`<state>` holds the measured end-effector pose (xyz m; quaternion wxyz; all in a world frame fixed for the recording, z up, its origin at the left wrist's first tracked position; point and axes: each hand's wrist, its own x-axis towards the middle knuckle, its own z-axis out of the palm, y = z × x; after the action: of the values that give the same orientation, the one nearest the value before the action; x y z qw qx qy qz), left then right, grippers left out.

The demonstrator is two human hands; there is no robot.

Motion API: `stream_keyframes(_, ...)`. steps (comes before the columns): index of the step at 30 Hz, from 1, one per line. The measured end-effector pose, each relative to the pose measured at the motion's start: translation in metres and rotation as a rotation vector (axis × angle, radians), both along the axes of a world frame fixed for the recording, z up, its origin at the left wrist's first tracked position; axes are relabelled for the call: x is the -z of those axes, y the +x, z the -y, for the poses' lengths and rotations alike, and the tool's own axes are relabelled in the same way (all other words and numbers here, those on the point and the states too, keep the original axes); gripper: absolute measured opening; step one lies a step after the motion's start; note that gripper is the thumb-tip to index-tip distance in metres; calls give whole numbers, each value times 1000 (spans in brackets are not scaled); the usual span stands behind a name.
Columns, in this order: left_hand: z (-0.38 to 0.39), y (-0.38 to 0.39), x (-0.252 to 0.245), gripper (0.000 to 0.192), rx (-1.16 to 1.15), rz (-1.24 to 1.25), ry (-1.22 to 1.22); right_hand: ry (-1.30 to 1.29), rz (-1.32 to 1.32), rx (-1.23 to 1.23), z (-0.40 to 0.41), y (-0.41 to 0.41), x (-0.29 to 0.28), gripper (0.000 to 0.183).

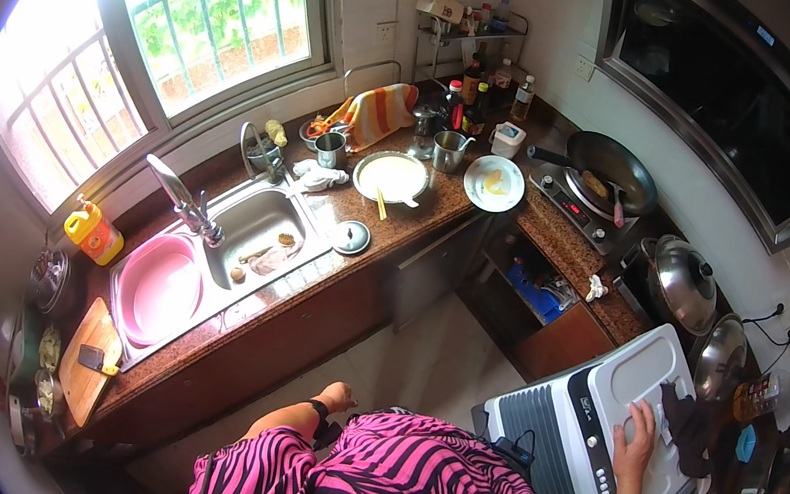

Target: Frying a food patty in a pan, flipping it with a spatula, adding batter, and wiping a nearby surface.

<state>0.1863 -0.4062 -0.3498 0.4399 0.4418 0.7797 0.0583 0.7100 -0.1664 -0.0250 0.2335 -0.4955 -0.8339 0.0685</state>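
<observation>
My right hand [633, 440] rests with spread fingers on the white top of an air cooler [631, 371] at my right. A dark cloth [687, 432] lies on that top, just beyond my fingertips. The cooler's front has a grey louvred grille, a knob and several white buttons. My left hand [338, 396] hangs over the floor before my body, its fingers curled in and nothing visible in them. It touches nothing and is apart from the counter.
Along the window run a sink [261, 228], a pink basin [158, 289] and a cutting board [89, 363] bearing a cleaver [97, 360]. A wok [609, 175] with food sits on a lit-display cooker [570, 211]. Below, a cabinet [514, 264] stands open near a plate [495, 184].
</observation>
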Motion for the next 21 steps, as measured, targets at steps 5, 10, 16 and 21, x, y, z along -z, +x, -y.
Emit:
stream_keyframes(5,5,-1,0,36,-34,23,63,2,0,-4,1,0,-2,45)
stream_keyframes(10,9,2,-2,39,-106,72,58,4,4,0,2,-1,-1,45)
stream_keyframes(16,10,2,3,38,-139,93,42,5,-1,-10,2,-2,-3,45)
stream_keyframes(21,9,4,11,33,-178,113,30,4,-4,-1,3,-2,-3,45)
